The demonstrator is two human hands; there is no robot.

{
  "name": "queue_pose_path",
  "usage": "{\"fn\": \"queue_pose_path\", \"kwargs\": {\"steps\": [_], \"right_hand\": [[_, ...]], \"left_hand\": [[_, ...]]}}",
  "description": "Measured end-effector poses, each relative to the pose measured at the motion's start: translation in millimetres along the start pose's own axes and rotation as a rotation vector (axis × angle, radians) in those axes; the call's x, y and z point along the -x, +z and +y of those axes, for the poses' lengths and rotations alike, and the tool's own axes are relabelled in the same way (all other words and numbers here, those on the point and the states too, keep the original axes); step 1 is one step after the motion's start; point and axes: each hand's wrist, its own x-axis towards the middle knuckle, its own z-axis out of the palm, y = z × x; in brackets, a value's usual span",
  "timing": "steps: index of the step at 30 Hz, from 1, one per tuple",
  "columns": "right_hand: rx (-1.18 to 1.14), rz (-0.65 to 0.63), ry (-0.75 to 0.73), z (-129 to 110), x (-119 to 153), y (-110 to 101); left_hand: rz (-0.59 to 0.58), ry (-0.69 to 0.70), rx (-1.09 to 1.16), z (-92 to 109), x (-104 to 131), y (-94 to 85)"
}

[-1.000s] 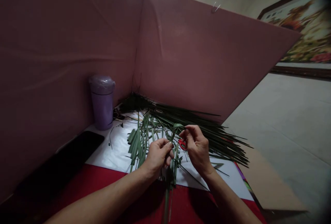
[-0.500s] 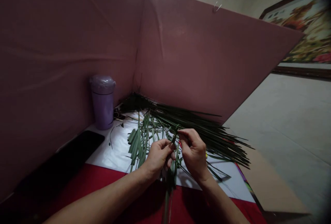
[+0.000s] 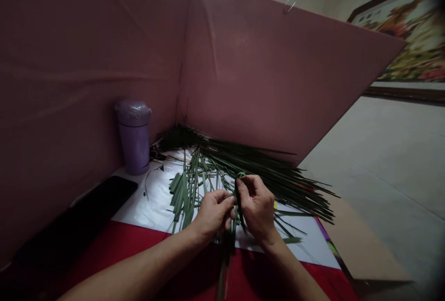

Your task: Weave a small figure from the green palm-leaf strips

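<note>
1. L hand (image 3: 213, 213): thumb & index pinched tog. on the green leaf work (image 3: 240, 175), other fingers curled under.
2. R hand (image 3: 259, 206): just beside L hand, fingertips closed on upper part of same leaf work; dark strip (image 3: 239, 208) hangs down btwn the hands.
3. Leaf work is centre, held up above the white sheet (image 3: 149, 208); its exact shape is partly hidden by fingers.
4. Long stems (image 3: 222, 278) run from under the hands to the near edge, over red cloth (image 3: 135, 241).
5. Short cut leaves (image 3: 179, 194) lie on sheet, left of hands; long leaf pile (image 3: 271, 164) spreads from far corner to the right, behind hands.
6. Red item (image 3: 252, 197) & yellow item (image 3: 275, 205) by R hand, mostly hidden; can't tell what.
7. Purple cup (image 3: 135, 146), upright, clear wrap over top, far left on sheet. Black flat item (image 3: 116, 194) nearer, left.
8. Pink panels (image 3: 260, 83) stand behind, wire clip (image 3: 289, 7) on top edge; tan board (image 3: 365, 245) right, framed pic (image 3: 413, 51) on far-right wall.
</note>
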Motion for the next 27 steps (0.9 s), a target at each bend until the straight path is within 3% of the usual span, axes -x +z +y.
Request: {"fn": "queue_pose_path", "kwargs": {"steps": [11, 20, 27], "right_hand": [[-0.335, 0.074, 0.267, 7.6, -10.5, -4.8], [-0.356, 0.216, 0.294, 3.6, -15.2, -8.9], [-0.571, 0.152, 0.406, 5.3, -17.3, -9.1]], "left_hand": [[0.000, -0.004, 0.018, 1.3, 0.5, 1.2], [-0.061, 0.012, 0.051, 2.1, -0.4, 0.9], [-0.100, 0.055, 0.133, 2.9, -0.6, -1.1]]}}
